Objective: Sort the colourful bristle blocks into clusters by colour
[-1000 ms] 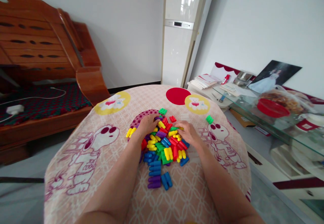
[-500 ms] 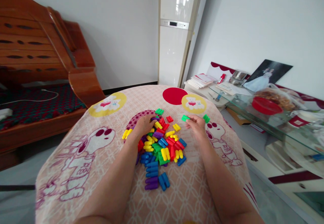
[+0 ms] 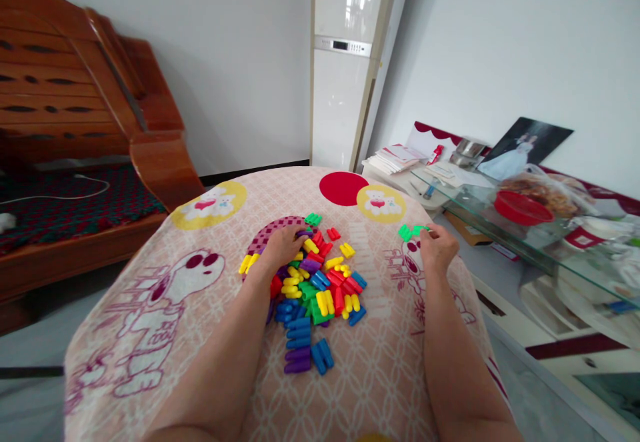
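A heap of small plastic blocks [image 3: 315,289] in red, yellow, blue, green and purple lies in the middle of a table covered with a pink cartoon-print cloth [image 3: 165,309]. My left hand [image 3: 283,245] rests on the far left of the heap, fingers curled over the blocks. My right hand [image 3: 439,247] is out at the table's right side, pinched on a green block [image 3: 419,229]. That block sits right beside another green block [image 3: 405,233] lying on the cloth. A further green block [image 3: 313,219] and a red one [image 3: 333,233] lie apart behind the heap.
A wooden bench [image 3: 75,129] with a dark cushion stands at the left. A tall white appliance [image 3: 345,62] stands against the back wall. At the right, a glass shelf [image 3: 525,229] holds a red bowl [image 3: 519,207], papers and a photo.
My right hand left the heap with a green block and carried it rightward to the other green block at the table's right side. My left hand stayed on the heap.
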`<state>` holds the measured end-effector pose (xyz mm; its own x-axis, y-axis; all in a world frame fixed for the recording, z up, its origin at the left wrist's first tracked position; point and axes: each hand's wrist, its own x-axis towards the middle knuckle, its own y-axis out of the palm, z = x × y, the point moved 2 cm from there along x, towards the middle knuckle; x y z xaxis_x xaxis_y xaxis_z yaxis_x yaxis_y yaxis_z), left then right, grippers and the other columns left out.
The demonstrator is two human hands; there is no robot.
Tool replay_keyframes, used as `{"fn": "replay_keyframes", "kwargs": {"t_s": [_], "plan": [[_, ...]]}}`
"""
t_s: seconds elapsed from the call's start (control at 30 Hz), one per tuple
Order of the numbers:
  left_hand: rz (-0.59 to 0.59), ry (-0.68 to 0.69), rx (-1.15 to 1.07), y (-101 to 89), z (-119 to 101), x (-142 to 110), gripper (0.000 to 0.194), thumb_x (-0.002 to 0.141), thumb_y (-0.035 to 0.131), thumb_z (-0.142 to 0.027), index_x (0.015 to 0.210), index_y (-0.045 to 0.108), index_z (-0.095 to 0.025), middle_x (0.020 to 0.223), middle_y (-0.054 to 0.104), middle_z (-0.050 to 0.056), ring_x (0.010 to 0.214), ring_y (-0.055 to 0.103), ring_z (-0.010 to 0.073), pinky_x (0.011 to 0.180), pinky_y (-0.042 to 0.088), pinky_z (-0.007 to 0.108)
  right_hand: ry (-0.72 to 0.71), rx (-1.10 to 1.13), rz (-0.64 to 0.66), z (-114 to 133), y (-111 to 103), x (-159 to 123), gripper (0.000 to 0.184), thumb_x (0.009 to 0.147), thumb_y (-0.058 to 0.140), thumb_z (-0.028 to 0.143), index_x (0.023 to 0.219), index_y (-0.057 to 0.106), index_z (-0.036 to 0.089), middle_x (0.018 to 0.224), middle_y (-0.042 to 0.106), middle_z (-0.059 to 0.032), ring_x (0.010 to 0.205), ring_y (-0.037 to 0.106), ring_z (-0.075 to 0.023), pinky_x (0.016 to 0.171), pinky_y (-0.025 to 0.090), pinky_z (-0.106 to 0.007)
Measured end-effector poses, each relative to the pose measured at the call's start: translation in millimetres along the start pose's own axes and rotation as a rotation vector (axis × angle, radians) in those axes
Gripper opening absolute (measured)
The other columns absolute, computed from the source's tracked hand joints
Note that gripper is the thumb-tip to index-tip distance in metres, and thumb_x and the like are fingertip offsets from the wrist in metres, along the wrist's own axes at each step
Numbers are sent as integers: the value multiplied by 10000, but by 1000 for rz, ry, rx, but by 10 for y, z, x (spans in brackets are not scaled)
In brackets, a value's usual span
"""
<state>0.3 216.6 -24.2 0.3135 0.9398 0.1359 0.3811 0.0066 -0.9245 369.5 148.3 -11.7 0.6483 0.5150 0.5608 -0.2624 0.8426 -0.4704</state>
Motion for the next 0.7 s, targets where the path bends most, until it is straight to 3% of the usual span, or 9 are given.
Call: {"fn": "replay_keyframes", "kwargs": {"t_s": [0.23,0.43,0.57,0.7], "plan": [[-10,1,-11,17,31,6,393,937,473,-282,1273,647,-177,1243,692,101,1120,655,257,987,496,365,43,-283,167,-54,7,14,269,675,583,289,813,772,158,762,724,-120,744,630,-252,691,445,-323],[-36,10,-34,0,22,6,365,917,496,-276,1221,682,-197,1211,707,93,1097,666,259,976,508,371,24,-341,286,-41,77,-36,297,745,587,293,918,779,147,835,734,-137,809,636,-257,722,437,-326],[-44,12,-66,-34,-11,-8,360,900,507,-237,1211,686,-213,1230,701,72,1136,649,241,1006,493,350,14,-319,196,80,68,-84,344,800,546,329,993,765,147,825,727,-139,804,641,-269,718,442,-339],[-34,-8,-61,-56,-9,-13,351,894,514,-239,1193,694,-200,1205,711,79,1112,657,242,991,498,348,-144,-115,161,285,161,-221,340,821,498,344,922,759,151,776,728,-119,752,648,-243,721,461,-325]]}}
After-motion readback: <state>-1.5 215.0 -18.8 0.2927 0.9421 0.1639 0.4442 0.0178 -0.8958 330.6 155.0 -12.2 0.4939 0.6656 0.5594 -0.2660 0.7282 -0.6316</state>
